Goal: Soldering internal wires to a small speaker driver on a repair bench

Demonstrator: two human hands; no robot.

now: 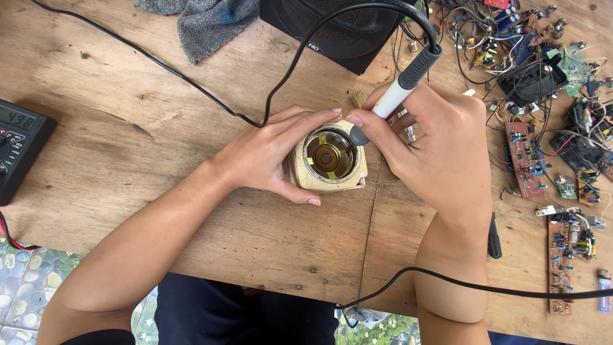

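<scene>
My left hand [271, 153] grips the small beige speaker [328, 156] on the wooden surface [159, 128], thumb under, fingers over. My right hand [434, 144] clasps the soldering iron [396, 92], tip touching the speaker's rim.

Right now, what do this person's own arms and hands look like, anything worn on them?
Both forearms are bare, with no sleeves in view. The left hand wears no ring, watch or glove, and its nails are short and unpainted. The right hand is also gloveless, with no watch or bracelet at the wrist. No markings or tattoos show on either arm.
</scene>
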